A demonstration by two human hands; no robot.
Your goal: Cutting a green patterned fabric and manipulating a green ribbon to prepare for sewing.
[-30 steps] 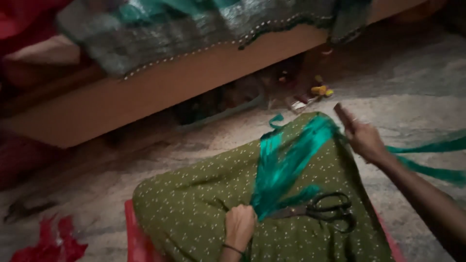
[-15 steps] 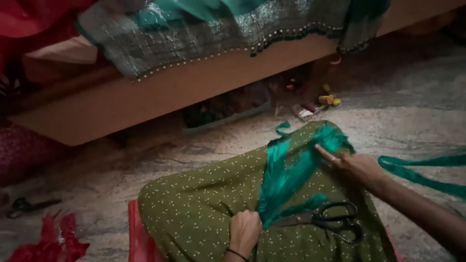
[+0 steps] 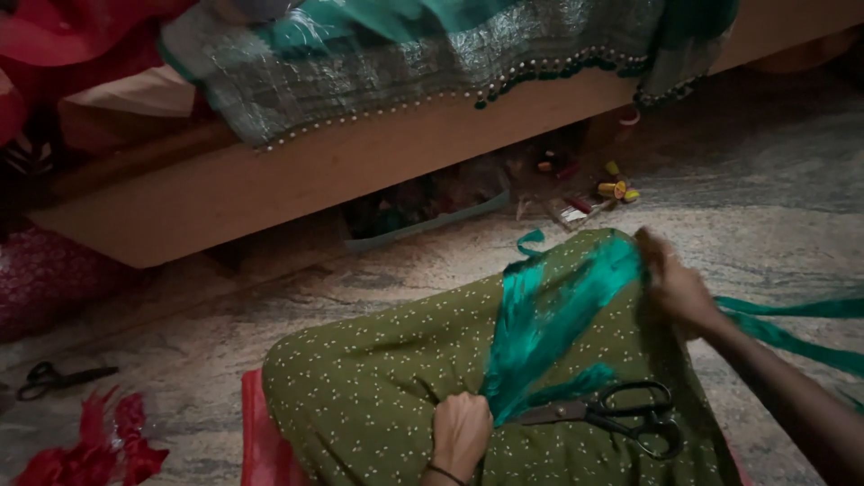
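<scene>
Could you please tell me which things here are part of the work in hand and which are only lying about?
In hand:
left hand
right hand
teal fabric strips
black scissors on the lap

Lying about:
second scissors
red scraps
thread spools
grey-teal cloth

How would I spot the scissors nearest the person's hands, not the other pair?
Start at the green dotted cloth over the person's lap. The black-handled scissors lie on it, right of the left hand gripping the teal fabric strips. The other scissors lie far left on the floor.
</scene>
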